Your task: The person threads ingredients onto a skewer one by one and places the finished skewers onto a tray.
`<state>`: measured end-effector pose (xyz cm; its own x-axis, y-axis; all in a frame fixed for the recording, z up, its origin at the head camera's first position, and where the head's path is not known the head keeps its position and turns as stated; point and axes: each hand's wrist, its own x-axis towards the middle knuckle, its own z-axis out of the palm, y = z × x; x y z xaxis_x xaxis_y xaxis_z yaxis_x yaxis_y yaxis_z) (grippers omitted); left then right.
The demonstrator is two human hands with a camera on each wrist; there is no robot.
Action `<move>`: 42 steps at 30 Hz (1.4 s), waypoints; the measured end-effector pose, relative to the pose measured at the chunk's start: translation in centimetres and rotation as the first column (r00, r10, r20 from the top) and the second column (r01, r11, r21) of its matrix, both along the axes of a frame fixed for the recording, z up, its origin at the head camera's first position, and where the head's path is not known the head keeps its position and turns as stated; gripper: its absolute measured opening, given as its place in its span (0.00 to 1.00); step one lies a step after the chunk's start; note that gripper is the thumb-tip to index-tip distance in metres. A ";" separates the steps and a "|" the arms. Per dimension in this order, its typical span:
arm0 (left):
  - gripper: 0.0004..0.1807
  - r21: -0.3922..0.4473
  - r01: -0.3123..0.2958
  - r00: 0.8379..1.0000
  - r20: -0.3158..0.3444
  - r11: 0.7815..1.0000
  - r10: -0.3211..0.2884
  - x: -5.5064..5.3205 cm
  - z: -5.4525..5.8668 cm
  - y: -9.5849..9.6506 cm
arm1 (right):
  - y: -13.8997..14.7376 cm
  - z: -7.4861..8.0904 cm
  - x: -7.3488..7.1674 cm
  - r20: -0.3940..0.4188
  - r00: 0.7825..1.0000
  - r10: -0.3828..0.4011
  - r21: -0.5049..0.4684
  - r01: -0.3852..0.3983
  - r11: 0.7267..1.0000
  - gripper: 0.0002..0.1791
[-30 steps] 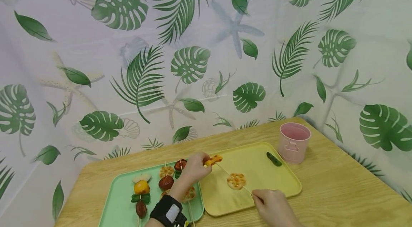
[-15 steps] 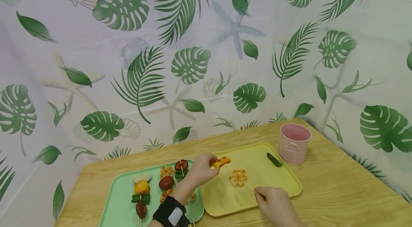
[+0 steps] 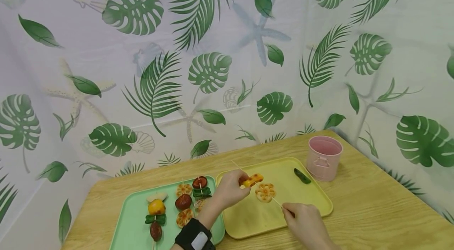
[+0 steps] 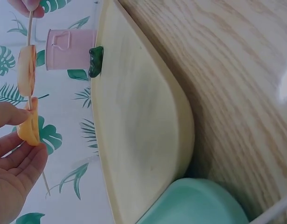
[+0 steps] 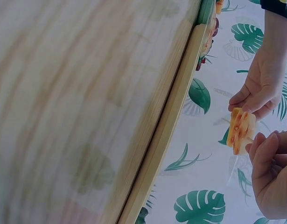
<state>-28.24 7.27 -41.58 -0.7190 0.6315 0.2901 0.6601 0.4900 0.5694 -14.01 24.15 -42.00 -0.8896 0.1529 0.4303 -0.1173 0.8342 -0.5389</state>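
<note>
My left hand (image 3: 231, 189) pinches a curved yellow-orange toy food piece (image 3: 253, 180), its exact kind unclear, between thumb and fingers. A thin skewer (image 3: 277, 202) passes through that piece, and its bare tip sticks out behind the left hand. Further down the same skewer sits a browned lotus root slice (image 3: 265, 192), close to the yellow-orange piece (image 4: 30, 123). My right hand (image 3: 306, 222) grips the skewer's lower end with curled fingers. Both hands are over the yellow tray (image 3: 248, 222), holding the skewer above it.
A green tray (image 3: 124, 222) on the left bears several loaded skewers, with sausage-like pieces, lotus slices and green pieces. One dark green piece (image 3: 302, 176) lies at the yellow tray's right. Behind it stands a pink bucket (image 3: 324, 159) on the wooden table (image 3: 376, 198).
My left hand has moved right, sliding the yellow-orange piece along the skewer toward the lotus root slice. The skewer tip now shows beyond the left hand. The right hand has shifted slightly right.
</note>
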 end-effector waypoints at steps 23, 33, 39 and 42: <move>0.10 0.017 0.104 0.993 -0.063 0.994 -0.103 1.1 -0.6 4.1 | 2.8 -0.6 1.4 0.022 0.997 -0.074 -0.008 0.075 0.997 0.05; 0.16 -0.007 0.173 0.985 -0.001 0.985 -0.173 0.6 -0.6 5.9 | 5.0 -0.9 2.4 0.031 0.992 -0.124 0.004 0.123 0.992 0.06; 0.18 -0.065 0.173 0.985 -0.016 0.983 -0.175 -0.1 -0.7 7.5 | 7.2 -0.4 3.5 -0.014 0.984 -0.180 0.012 0.180 0.984 0.06; 0.17 -0.113 0.165 0.984 -0.053 0.980 -0.172 -0.6 -0.9 8.6 | 8.2 0.3 4.1 -0.006 0.978 -0.206 -0.024 0.206 0.978 0.07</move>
